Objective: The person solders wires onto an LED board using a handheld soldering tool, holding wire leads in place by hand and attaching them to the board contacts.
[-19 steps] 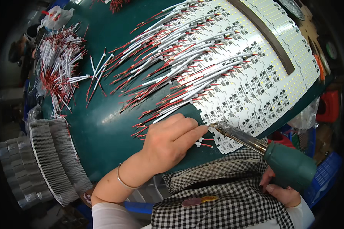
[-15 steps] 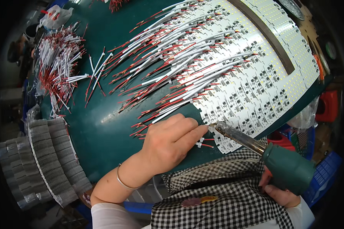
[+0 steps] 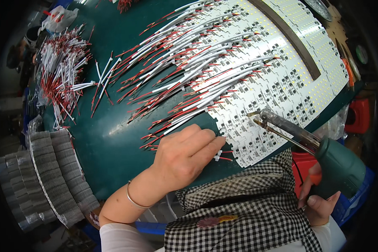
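My left hand (image 3: pixel 182 157) is closed in a pinch at the near left corner of a white circuit board sheet (image 3: pixel 277 98). Whatever lies between its fingertips is hidden. Red wire ends and small white clips (image 3: pixel 217 157) poke out from beneath this hand. In my right hand (image 3: pixel 321 206) is a green soldering gun (image 3: pixel 340 168), its metal tip above the board, to the right of my left fingers and apart from them. Rows of red wires in white sleeves (image 3: pixel 201 101) lie with one end on the board and the other over the green mat.
A large heap of red and white wires (image 3: pixel 65 67) covers the far left of the green mat (image 3: pixel 113 157). Stacked ribbed grey pieces (image 3: pixel 59 172) stand at the near left. A dark curved bar (image 3: pixel 287 35) lies across the board. Beyond its right edge is an orange-handled tool (image 3: pixel 347 69).
The soldering gun has moved right and away from my left fingertips, its tip now farther over the board. My left hand has shifted slightly left, still pinching.
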Motion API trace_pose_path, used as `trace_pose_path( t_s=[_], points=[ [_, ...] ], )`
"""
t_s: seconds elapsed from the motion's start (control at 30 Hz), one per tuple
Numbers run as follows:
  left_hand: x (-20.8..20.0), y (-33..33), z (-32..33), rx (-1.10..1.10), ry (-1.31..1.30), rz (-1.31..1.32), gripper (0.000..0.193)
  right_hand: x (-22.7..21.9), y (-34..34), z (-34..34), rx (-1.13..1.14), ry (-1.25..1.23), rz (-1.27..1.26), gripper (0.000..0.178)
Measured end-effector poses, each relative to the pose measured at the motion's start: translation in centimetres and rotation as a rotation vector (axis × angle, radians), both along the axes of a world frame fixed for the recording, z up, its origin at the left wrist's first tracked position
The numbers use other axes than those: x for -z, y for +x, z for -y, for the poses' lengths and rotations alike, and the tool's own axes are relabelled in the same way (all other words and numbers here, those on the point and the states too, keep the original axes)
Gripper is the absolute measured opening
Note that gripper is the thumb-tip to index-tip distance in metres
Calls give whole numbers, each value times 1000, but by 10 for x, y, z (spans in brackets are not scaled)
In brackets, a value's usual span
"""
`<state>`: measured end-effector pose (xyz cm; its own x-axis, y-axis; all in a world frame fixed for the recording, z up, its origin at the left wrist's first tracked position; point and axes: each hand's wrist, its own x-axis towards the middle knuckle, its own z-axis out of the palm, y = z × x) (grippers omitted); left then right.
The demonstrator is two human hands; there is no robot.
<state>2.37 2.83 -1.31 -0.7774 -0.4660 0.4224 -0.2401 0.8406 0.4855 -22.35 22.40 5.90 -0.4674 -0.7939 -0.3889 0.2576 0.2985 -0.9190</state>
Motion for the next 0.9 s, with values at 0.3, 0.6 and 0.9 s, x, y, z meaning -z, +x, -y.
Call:
trace_pose_path(
  t_s=[0.3,0.6,0.9],
  points=[
    [-8,-6,-4,-41,130,-19,41,-3,0,7,41,-82,12,67],
    [-21,-7,-10,-223,213,-47,48,11,-22,-10,-88,-141,13,70],
    [-9,-11,-7,-158,-91,85,39,13,-18,-18,-53,-17,14,74]
  ],
)
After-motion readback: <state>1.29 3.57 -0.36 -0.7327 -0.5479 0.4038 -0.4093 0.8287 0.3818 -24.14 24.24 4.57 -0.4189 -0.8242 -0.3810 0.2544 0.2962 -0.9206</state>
